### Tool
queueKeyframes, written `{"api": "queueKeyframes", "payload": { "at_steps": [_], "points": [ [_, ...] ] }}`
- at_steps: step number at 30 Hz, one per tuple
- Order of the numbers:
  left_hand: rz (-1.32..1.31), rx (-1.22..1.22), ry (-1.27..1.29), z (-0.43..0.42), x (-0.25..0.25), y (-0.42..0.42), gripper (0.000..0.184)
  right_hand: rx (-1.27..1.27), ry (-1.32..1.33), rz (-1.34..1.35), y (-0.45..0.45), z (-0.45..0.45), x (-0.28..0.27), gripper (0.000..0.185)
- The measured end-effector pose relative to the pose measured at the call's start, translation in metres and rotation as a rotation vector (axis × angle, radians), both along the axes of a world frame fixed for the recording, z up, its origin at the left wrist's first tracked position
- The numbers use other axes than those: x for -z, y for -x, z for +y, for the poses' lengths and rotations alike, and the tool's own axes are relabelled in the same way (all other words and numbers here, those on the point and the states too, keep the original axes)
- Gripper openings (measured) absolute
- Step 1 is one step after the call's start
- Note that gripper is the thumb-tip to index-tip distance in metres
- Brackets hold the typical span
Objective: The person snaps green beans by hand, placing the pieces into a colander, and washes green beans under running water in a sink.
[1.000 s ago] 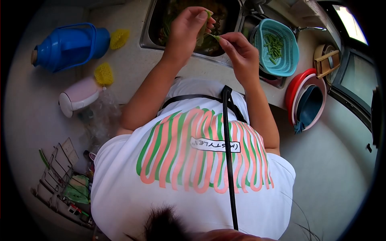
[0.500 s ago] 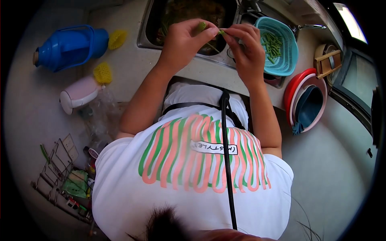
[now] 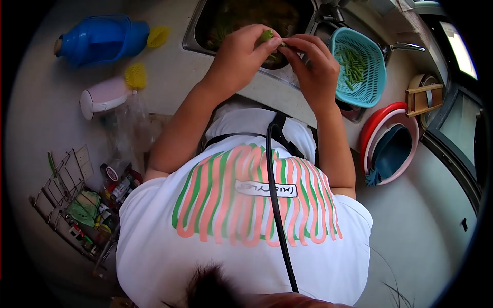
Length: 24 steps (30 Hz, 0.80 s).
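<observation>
Over the front edge of the sink [image 3: 192, 32], my left hand [image 3: 240, 57] is closed around a green vegetable stalk [image 3: 267, 35], its cut-looking end poking out above the thumb. My right hand [image 3: 316, 64] meets it at the fingertips, thumb and forefinger pinched on a small green bit at the stalk. Most of the stalk is hidden by the fingers. Just right of that hand, a turquoise plastic basket [image 3: 377, 84] contains several short green stalk pieces [image 3: 353, 65]. Dark water with greenery in it shows dimly in the sink.
A blue thermos flask [image 3: 102, 40] and yellow scrubbers [image 3: 158, 36] are at the left, near a pink-and-white kettle [image 3: 105, 97]. Stacked red and pink basins [image 3: 365, 136] stand right of the counter. A wire rack [image 3: 56, 200] with small items is lower left. A faucet [image 3: 331, 11] rises behind the sink.
The view has shifted slightly, so the surroundings sit a little differently. Both hands stay pinched together at the stalk; the thin stem that hung below them no longer shows clearly.
</observation>
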<state>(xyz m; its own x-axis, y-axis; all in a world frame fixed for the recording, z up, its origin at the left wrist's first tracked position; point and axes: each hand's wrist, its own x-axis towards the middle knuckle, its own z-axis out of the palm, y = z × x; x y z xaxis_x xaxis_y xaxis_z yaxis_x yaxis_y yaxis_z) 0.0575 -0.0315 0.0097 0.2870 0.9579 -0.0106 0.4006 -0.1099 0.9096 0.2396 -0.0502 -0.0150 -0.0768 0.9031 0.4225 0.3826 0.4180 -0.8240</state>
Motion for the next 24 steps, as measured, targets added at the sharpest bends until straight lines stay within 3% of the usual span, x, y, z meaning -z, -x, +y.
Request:
{"api": "queueKeyframes", "payload": {
  "at_steps": [6,10,17,20,24],
  "points": [
    [0.109,-0.012,0.01,-0.006,-0.009,-0.006,0.022,-0.058,0.125,0.169,-0.002,0.0,0.009,0.015],
    [0.083,-0.031,-0.03,-0.006,0.002,-0.006,0.024,-0.117,0.244,0.434,0.004,0.004,0.024,0.015],
    [-0.111,-0.103,0.241,-0.011,0.009,0.027,0.026,-0.096,0.398,0.733,0.025,-0.013,0.031,0.011],
    [-0.142,-0.075,0.237,-0.008,0.009,0.044,0.027,-0.105,0.458,0.945,0.036,-0.018,0.024,0.016],
    [-0.147,-0.073,0.151,-0.005,0.02,0.057,0.03,-0.093,0.52,1.024,0.039,-0.026,0.026,0.023]
  ]
}}
